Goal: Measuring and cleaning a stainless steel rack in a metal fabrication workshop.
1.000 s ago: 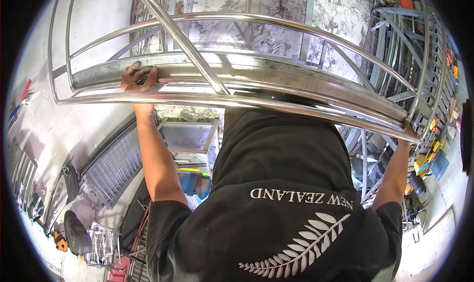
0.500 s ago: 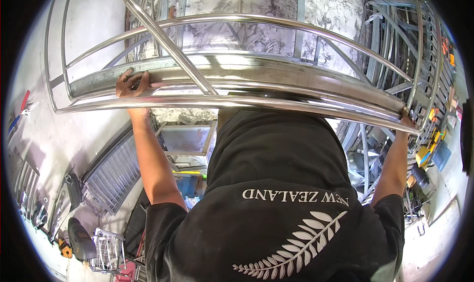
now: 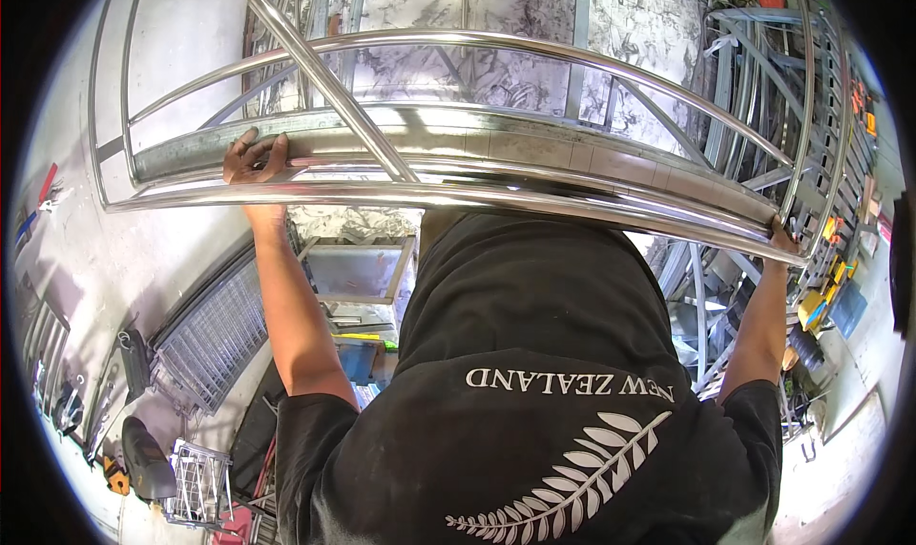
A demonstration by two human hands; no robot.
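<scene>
A long frame of shiny metal tubes [image 3: 458,197] spans the view in front of my body, with a wide flat metal rail [image 3: 534,142] along its lower part. A slanting tube crosses it left of the middle. At the left end, my left hand [image 3: 256,158] reaches up between the tubes and is closed on the frame, its fingertips curled against the flat rail. My right hand [image 3: 784,241] grips the far right end near the corner; tubes partly hide its fingers. Both forearms are spread wide.
Metal bars and profiles [image 3: 744,77] are stacked at the far right. A slatted metal panel [image 3: 215,330] leans at the left, above a small wire rack [image 3: 198,483]. Tools hang along the right wall, near a blue sheet [image 3: 847,308]. A wood-edged panel [image 3: 367,268] stands behind my left arm.
Very little differs. The frame's right end and my right hand sit slightly lower in view. Both hands keep the same hold.
</scene>
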